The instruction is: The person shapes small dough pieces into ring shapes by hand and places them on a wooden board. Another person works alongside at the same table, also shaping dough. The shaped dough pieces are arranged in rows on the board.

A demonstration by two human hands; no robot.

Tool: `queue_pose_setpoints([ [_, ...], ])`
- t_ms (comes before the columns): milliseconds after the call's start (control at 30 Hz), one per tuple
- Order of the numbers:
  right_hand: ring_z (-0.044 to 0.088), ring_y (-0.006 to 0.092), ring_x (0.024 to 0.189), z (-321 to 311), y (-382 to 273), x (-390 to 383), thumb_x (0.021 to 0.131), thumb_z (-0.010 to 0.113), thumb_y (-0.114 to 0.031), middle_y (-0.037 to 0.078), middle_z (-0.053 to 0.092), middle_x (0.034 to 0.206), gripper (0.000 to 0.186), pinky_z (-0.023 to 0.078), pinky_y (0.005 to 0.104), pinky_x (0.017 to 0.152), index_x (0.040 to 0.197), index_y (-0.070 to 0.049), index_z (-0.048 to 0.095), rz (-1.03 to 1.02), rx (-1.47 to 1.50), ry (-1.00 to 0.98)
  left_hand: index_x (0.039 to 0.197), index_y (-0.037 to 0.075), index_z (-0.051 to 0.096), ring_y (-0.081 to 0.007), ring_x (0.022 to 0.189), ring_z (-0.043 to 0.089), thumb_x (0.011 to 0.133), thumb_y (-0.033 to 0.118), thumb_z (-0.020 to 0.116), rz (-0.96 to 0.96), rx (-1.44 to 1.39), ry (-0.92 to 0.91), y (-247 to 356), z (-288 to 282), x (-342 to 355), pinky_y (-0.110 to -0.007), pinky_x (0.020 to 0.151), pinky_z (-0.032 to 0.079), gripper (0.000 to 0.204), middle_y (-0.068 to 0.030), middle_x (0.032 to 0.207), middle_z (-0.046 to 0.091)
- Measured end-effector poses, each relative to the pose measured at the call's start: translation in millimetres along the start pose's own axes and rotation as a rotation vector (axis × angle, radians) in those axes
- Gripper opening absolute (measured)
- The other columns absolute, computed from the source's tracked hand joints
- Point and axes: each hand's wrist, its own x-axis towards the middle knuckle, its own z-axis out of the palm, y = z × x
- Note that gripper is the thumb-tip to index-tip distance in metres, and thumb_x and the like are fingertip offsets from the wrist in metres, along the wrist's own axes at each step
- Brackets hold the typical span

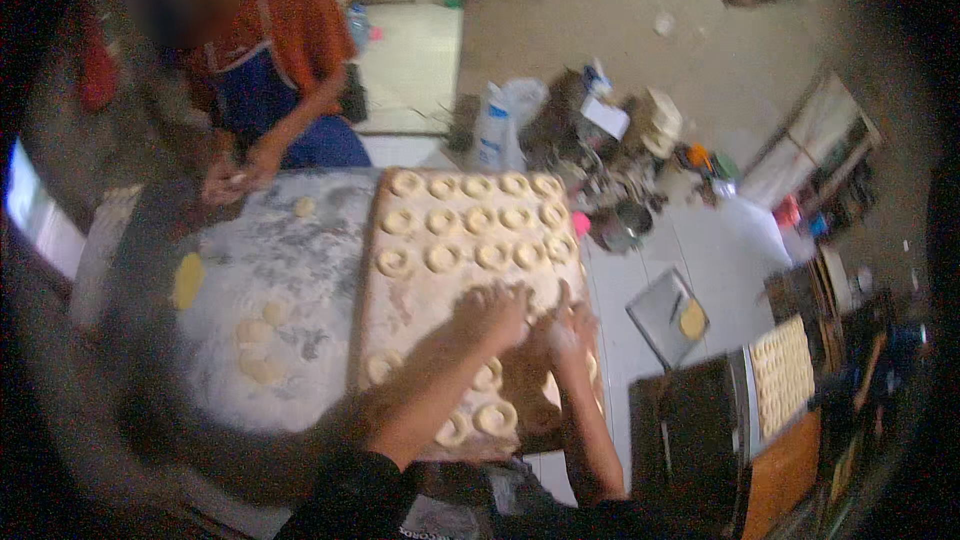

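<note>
A floured wooden board (430,298) carries rows of pale dough rings (443,257). My left hand (497,314) rests low over the board's middle, just below the third row from the far edge. Its fingers point forward, slightly apart and blurred. Beside it to the right, my right hand (570,328) is near the board's right edge, one finger stretched forward. Flour whitens both hands. I see no dough clearly gripped in either; the surface under the palms is hidden. More dough rings (494,418) lie nearer me, partly covered by my forearms.
Left of the board, a floured table (330,290) holds dough pieces (260,345) and a yellow flat piece (188,280). Across it a person in a blue apron (255,90) works with both hands. At right are a square tray (665,318) on the floor and another filled tray (782,375).
</note>
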Motion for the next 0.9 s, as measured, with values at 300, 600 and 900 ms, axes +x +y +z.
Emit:
queue_pose_setpoints([
  [300, 0.063, 0.0350, 0.083, -67, -121, -5, 0.087, 0.065, -0.015, 0.020, 0.064, 0.093, 0.030, 0.050, 0.0435, 0.074, 0.115, -0.005, 0.062, -0.475, 0.473, 0.074, 0.139, 0.007, 0.045, -0.0456, 0.105, 0.060, 0.083, 0.008, 0.062, 0.020, -0.533, 0.608, -99, 33, -63, -0.052, 0.092, 0.047, 0.058, -0.0286, 0.118, 0.059],
  [600, 0.067, 0.0350, 0.087, 39, -333, -77, 0.084, 0.065, -0.016, 0.016, 0.069, 0.103, 0.031, 0.054, 0.0429, 0.079, 0.113, -0.004, 0.064, -0.950, 0.668, -0.737, 0.117, 0.007, 0.053, -0.0399, 0.084, 0.064, 0.089, 0.012, 0.062, -0.457, -0.715, 0.873, -292, 77, -274, -0.049, 0.076, 0.050, 0.030, -0.0215, 0.094, 0.065],
  [900, 0.065, 0.0425, 0.093, -14, -443, -89, 0.088, 0.064, -0.030, 0.022, 0.066, 0.102, 0.046, 0.052, 0.0465, 0.083, 0.125, -0.006, 0.053, -1.050, 0.609, -0.791, 0.117, 0.007, 0.051, -0.0343, 0.081, 0.063, 0.085, 0.009, 0.068, -0.518, -0.670, 0.819, -355, 88, -285, -0.044, 0.071, 0.050, 0.037, -0.0179, 0.089, 0.063],
])
